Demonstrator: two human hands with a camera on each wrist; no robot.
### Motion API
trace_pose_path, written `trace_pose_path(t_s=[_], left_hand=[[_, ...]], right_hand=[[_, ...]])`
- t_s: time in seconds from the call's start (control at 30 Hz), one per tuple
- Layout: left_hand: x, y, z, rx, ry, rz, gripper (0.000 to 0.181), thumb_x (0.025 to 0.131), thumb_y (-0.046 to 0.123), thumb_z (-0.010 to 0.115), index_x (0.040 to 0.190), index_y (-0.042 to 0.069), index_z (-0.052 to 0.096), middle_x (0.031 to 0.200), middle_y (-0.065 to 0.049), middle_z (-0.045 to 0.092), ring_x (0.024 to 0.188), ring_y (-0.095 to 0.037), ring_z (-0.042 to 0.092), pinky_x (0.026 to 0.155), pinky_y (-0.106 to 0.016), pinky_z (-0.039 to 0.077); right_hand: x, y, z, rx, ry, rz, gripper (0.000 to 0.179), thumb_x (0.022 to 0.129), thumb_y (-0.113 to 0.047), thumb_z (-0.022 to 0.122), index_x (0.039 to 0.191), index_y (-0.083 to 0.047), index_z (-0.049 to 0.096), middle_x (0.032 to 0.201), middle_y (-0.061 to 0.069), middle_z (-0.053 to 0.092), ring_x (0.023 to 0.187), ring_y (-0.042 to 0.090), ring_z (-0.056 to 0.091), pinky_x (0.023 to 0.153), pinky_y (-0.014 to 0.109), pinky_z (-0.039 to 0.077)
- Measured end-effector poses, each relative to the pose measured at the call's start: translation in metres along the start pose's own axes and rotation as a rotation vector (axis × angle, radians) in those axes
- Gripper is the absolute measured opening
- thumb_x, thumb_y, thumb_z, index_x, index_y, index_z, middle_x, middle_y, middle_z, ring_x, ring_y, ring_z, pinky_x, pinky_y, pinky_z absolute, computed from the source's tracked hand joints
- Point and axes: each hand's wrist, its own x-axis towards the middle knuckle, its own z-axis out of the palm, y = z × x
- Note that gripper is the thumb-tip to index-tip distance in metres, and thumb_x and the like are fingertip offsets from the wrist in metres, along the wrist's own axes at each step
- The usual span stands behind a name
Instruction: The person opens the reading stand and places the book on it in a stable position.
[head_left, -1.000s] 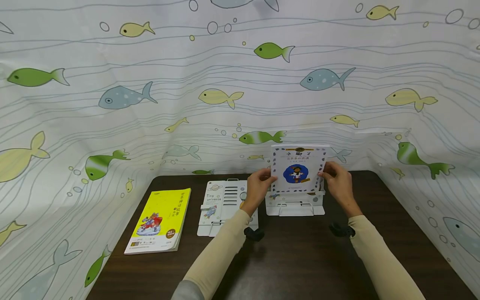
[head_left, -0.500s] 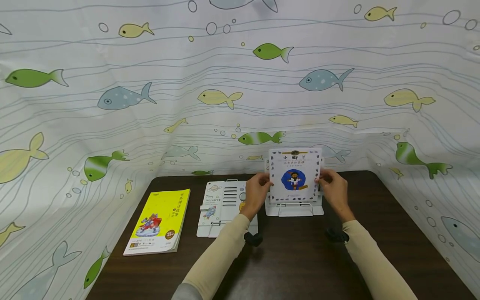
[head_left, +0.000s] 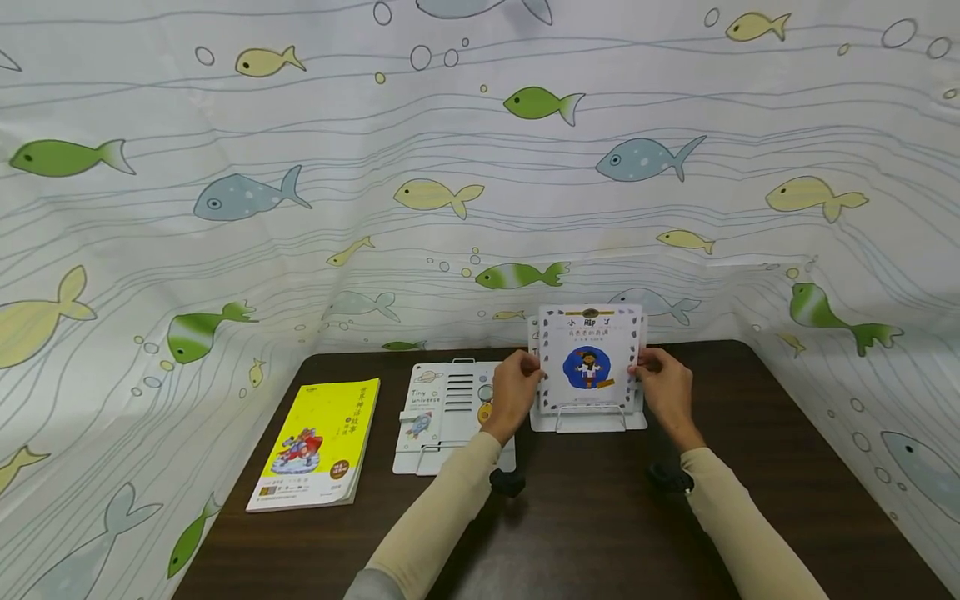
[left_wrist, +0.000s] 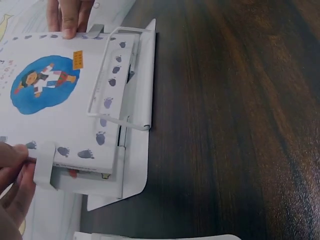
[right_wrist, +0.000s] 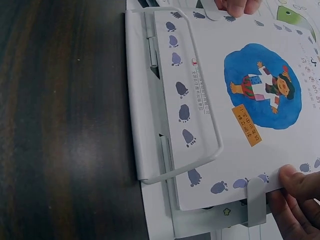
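A white picture book (head_left: 588, 354) with a blue round picture and a footprint border leans upright on a white metal book stand (head_left: 534, 333). My left hand (head_left: 513, 395) pinches the book's left edge, thumb on the cover. At the right edge my right hand (head_left: 667, 397) holds it the same way. In the right wrist view the stand's white wire holder (right_wrist: 217, 132) crosses in front of the book's lower part. Side clips of the stand, a left one (left_wrist: 45, 162) and a right one (right_wrist: 256, 200), lap over the cover's edges beside my fingers.
A second white book stand (head_left: 427, 417), printed "Tiny universe", lies folded flat left of my left hand. Further left is a thick yellow book (head_left: 318, 442) on the dark wooden table (head_left: 592, 525). A fish-patterned curtain (head_left: 360, 250) surrounds the table's back and sides.
Both hands have lowered the picture book onto the stand; its bottom edge has gone down behind the wire holder. The yellow book and the folded stand stay where they were.
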Motion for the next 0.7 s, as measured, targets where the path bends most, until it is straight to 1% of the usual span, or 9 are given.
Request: trace_pose_path(t_s=[0.13, 0.2, 0.37, 0.5, 0.7], left_hand=[[-0.0015, 0.0022, 0.0014, 0.014, 0.005, 0.021, 0.016, 0.094, 0.001, 0.078, 0.109, 0.005, 0.073, 0.094, -0.007, 0.077, 0.083, -0.012, 0.070, 0.074, -0.026, 0.057], [-0.0024, 0.0036, 0.0021, 0.032, 0.004, 0.019, 0.017, 0.095, 0.002, 0.077, 0.112, 0.004, 0.073, 0.096, -0.008, 0.076, 0.085, -0.014, 0.071, 0.076, -0.027, 0.058], [-0.0037, 0.0044, 0.0036, 0.072, 0.002, 0.004, 0.013, 0.097, 0.005, 0.076, 0.110, 0.002, 0.074, 0.098, -0.010, 0.074, 0.087, -0.016, 0.069, 0.078, -0.027, 0.058], [-0.0040, 0.0035, 0.0032, 0.061, 0.007, 0.013, 0.012, 0.097, 0.005, 0.076, 0.108, 0.002, 0.074, 0.098, -0.010, 0.074, 0.086, -0.015, 0.067, 0.077, -0.026, 0.057], [-0.0044, 0.0039, 0.0020, 0.038, -0.001, 0.024, 0.011, 0.098, 0.006, 0.076, 0.108, 0.002, 0.073, 0.097, -0.009, 0.073, 0.085, -0.015, 0.067, 0.077, -0.027, 0.058]], right_hand=[[-0.0015, 0.0029, 0.0010, -0.004, -0.003, 0.002, 0.024, 0.097, -0.002, 0.076, 0.120, 0.004, 0.073, 0.113, 0.023, 0.077, 0.100, 0.037, 0.075, 0.069, 0.004, 0.038], [-0.0022, 0.0042, 0.0011, -0.002, -0.003, -0.001, 0.023, 0.097, -0.002, 0.076, 0.120, 0.004, 0.073, 0.113, 0.023, 0.076, 0.100, 0.037, 0.075, 0.069, 0.005, 0.039], [-0.0027, 0.0066, 0.0017, 0.010, -0.005, -0.018, 0.022, 0.097, -0.001, 0.076, 0.119, 0.003, 0.073, 0.113, 0.023, 0.076, 0.100, 0.036, 0.074, 0.071, 0.004, 0.039], [-0.0018, 0.0075, 0.0023, 0.016, -0.012, -0.023, 0.022, 0.097, -0.001, 0.076, 0.119, 0.003, 0.073, 0.114, 0.022, 0.076, 0.100, 0.036, 0.074, 0.071, 0.003, 0.039], [-0.0029, 0.0068, 0.0020, 0.011, -0.029, 0.007, 0.022, 0.098, -0.002, 0.075, 0.119, 0.003, 0.071, 0.114, 0.023, 0.075, 0.102, 0.037, 0.074, 0.071, 0.004, 0.039]])
